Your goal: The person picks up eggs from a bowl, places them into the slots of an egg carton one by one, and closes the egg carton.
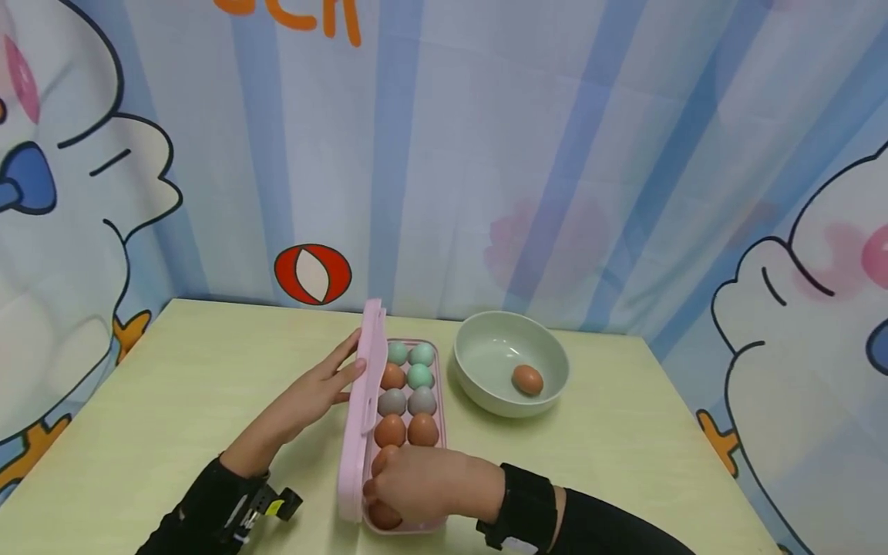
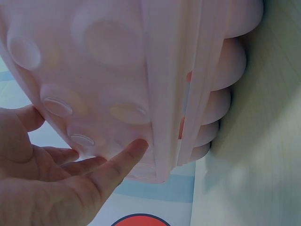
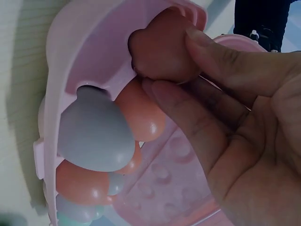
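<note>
A pink egg carton lies lengthwise with its lid raised on the left side. Brown, grey and pale green eggs sit in two rows inside. My left hand rests against the outside of the lid with extended fingers; in the left wrist view one fingertip touches its bumpy face. At the near end of the carton, my right hand pinches a brown egg between thumb and fingers. Beside that egg are a grey egg and another brown egg. From the head, my right hand covers part of the near cups.
A pale green bowl stands right of the carton, holding one brown egg. The light yellow table ends at a striped cartoon curtain behind and at both sides.
</note>
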`<state>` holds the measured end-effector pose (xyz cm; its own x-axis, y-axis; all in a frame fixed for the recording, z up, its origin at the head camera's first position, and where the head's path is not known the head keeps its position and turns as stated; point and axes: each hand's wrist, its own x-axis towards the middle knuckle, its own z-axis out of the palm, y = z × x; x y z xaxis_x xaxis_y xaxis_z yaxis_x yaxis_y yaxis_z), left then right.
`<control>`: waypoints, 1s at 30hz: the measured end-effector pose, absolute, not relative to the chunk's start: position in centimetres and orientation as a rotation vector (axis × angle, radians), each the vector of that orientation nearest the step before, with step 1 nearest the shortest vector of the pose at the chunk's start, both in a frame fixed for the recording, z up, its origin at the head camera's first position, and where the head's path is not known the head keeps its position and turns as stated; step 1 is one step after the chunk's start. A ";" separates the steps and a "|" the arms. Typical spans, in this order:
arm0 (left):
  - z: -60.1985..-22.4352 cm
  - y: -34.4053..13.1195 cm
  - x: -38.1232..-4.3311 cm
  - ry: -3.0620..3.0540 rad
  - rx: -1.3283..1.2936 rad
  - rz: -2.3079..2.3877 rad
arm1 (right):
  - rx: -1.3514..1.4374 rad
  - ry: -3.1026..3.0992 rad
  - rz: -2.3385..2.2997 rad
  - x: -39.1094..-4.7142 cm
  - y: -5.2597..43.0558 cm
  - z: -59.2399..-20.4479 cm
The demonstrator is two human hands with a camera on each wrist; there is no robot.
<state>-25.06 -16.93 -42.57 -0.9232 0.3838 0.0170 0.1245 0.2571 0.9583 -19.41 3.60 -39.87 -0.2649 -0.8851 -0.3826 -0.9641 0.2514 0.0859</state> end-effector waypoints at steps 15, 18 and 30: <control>-42.6 -17.2 -24.9 2.311 0.484 1.724 | -1.669 2.266 0.337 -19.3 3.5 -39.8; -42.6 -17.1 -24.9 2.306 0.478 1.726 | -1.714 2.264 0.357 -19.2 3.6 -39.8; -42.8 -16.9 -25.0 2.295 0.474 1.718 | -1.813 2.329 0.282 -20.1 5.3 -40.2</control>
<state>-25.02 -16.87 -42.78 -0.9198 0.3923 0.0055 0.1156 0.2578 0.9593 -20.06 5.29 -40.15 -0.2425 -0.9366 -0.2531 -0.9699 0.2401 0.0409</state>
